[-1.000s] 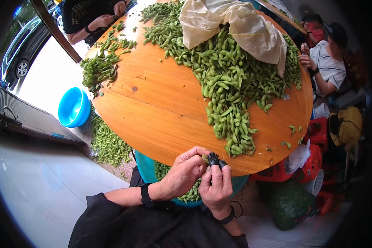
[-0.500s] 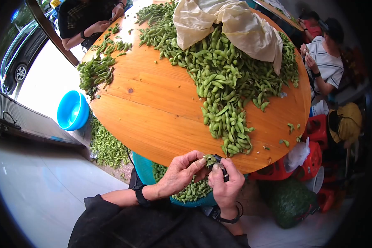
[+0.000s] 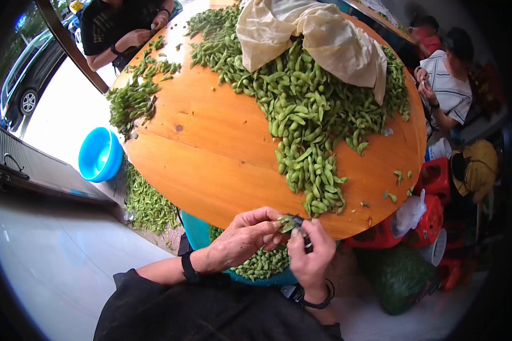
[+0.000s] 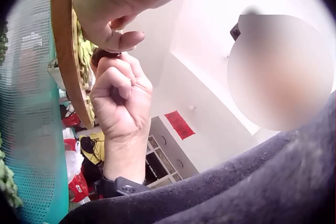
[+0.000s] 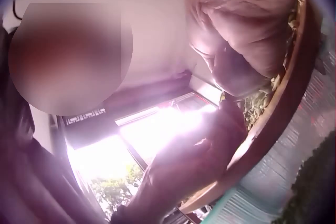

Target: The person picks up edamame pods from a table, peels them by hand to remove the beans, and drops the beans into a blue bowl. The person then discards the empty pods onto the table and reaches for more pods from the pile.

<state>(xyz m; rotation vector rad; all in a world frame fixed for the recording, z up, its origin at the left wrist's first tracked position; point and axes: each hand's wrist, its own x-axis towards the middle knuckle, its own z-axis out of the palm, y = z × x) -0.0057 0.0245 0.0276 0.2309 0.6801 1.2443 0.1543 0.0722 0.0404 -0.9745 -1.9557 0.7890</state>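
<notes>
In the head view, my left hand (image 3: 246,238) pinches a green edamame pod (image 3: 288,224) between thumb and fingertips, close over the table's near edge. My right hand (image 3: 312,254) meets it from the other side, its fingers curled and its thumb and fingertips at the pod's end. Black covers (image 3: 308,244) show on the right hand's fingers. Seen from the left wrist, the right hand (image 4: 123,100) has folded fingers, with a dark piece (image 4: 104,56) at its tips. Both hands also meet in the right wrist view, where the pod is hidden.
A heap of edamame pods (image 3: 301,122) covers much of the wooden table (image 3: 210,148), partly under a cream cloth (image 3: 338,48). Below its edge stands a teal basket (image 3: 194,228) of pods. A blue basin (image 3: 99,153), red stools (image 3: 429,219) and other people's hands (image 3: 135,38) surround it.
The right hand's fingers have curled in from a straighter pose and its fingertips have come to the pod. The pod shows more plainly between the hands, and the view has shifted slightly.
</notes>
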